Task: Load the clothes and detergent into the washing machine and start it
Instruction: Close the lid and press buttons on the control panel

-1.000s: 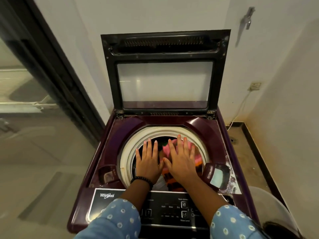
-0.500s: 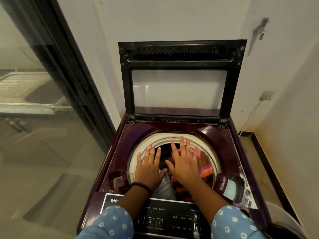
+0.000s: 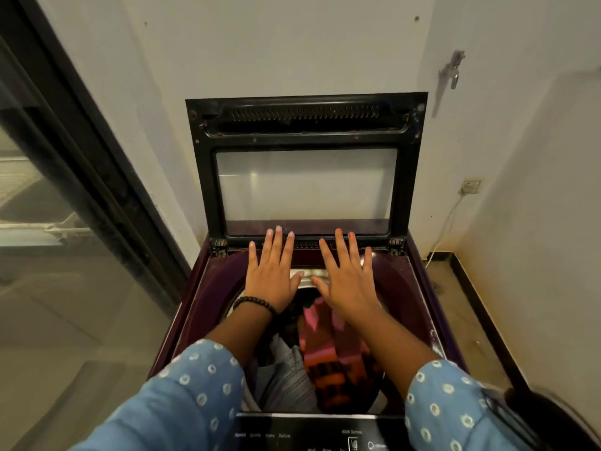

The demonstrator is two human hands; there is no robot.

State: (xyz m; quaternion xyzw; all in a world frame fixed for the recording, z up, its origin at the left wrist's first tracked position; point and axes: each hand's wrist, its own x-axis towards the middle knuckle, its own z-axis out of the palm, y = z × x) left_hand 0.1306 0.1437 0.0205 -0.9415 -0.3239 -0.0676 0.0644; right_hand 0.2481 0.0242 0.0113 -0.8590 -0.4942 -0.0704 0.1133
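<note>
1. Clothes (image 3: 320,356) lie inside the drum of the washing machine (image 3: 400,288), at 6 o'clock of the view: a pink-and-orange striped piece beside a grey one.
2. Lid (image 3: 305,164) stands upright at 12 o'clock, its glass pane facing the person.
3. Left hand (image 3: 271,276), at 11 o'clock of the drum opening, is flat with fingers straight and spread; it holds nothing. A black bead bracelet (image 3: 255,302) sits on its wrist.
4. Right hand (image 3: 349,276), at 1 o'clock of the opening, is likewise flat, fingers spread, holding nothing.
5. Both sets of fingertips reach towards the lid's lower edge; contact cannot be confirmed.
6. Control panel (image 3: 312,434) lies at the bottom edge.
</note>
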